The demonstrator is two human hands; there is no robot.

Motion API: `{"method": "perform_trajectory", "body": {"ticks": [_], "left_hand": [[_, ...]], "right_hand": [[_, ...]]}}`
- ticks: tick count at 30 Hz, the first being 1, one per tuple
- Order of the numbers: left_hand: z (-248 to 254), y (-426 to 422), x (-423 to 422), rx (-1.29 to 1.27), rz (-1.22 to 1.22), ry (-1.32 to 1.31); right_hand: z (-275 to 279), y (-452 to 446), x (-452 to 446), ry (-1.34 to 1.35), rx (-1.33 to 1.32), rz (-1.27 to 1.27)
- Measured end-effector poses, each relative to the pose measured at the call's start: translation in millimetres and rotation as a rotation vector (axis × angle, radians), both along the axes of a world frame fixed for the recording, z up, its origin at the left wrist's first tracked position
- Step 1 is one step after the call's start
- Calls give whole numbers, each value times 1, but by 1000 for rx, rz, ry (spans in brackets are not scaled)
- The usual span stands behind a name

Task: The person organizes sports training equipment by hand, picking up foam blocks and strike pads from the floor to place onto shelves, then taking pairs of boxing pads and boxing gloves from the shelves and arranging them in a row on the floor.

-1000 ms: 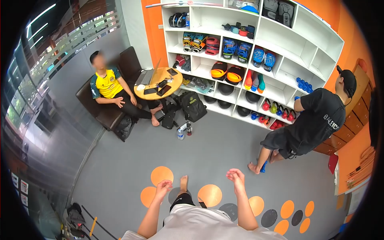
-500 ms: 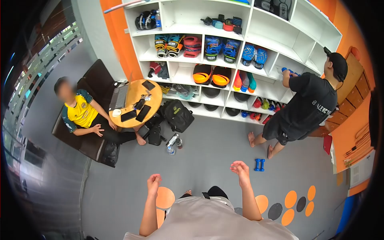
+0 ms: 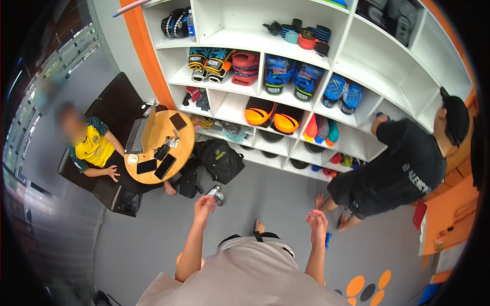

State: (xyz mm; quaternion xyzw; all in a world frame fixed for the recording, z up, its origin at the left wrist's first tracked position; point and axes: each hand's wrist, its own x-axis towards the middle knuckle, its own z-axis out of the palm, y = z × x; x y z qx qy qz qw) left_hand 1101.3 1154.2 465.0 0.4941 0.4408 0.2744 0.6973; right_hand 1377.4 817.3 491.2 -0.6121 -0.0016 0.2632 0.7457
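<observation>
My left hand (image 3: 203,211) is raised in front of my body with its fingers loosely bent and apart, holding nothing. Behind it, on the floor, a clear bottle (image 3: 218,200) is partly hidden by the fingers. On the other side, my right hand (image 3: 317,225) hangs in the air, also empty, its fingers half curled and apart. Just beyond its wrist a blue dumbbell (image 3: 328,240) lies on the floor, partly covered by my forearm. Neither hand touches any object.
White shelves (image 3: 240,40) ahead hold boxing gloves (image 3: 278,75), pads and small weights. A person in black (image 3: 408,166) reaches into them at right. At left, a person in yellow (image 3: 96,145) sits by a round table (image 3: 179,140). A black backpack (image 3: 221,162) rests on the floor.
The view has shifted forward and the shelves look nearer. My left hand now overlaps the bottle on the floor. The person in black reaches deeper into the shelf.
</observation>
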Motion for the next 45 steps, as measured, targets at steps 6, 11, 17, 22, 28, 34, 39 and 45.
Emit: {"method": "perform_trajectory", "body": {"ticks": [6, 11, 17, 22, 28, 34, 39, 45], "left_hand": [[37, 60, 104, 12, 46, -100], [27, 129, 166, 11, 121, -145], [18, 277, 238, 47, 159, -102], [63, 446, 312, 301, 254, -173], [104, 682, 384, 798, 688, -21], [154, 802, 418, 587, 519, 495], [154, 821, 435, 436, 340, 530], [147, 799, 432, 538, 496, 442]], "right_hand": [[28, 124, 120, -48, 43, 249], [54, 240, 175, -123, 106, 509], [61, 360, 201, -106, 158, 638], [36, 447, 228, 42, 120, 580], [77, 629, 249, -87, 106, 752], [116, 782, 259, -207, 128, 824], [128, 881, 262, -229, 29, 563], [106, 961, 288, -66, 39, 507]]}}
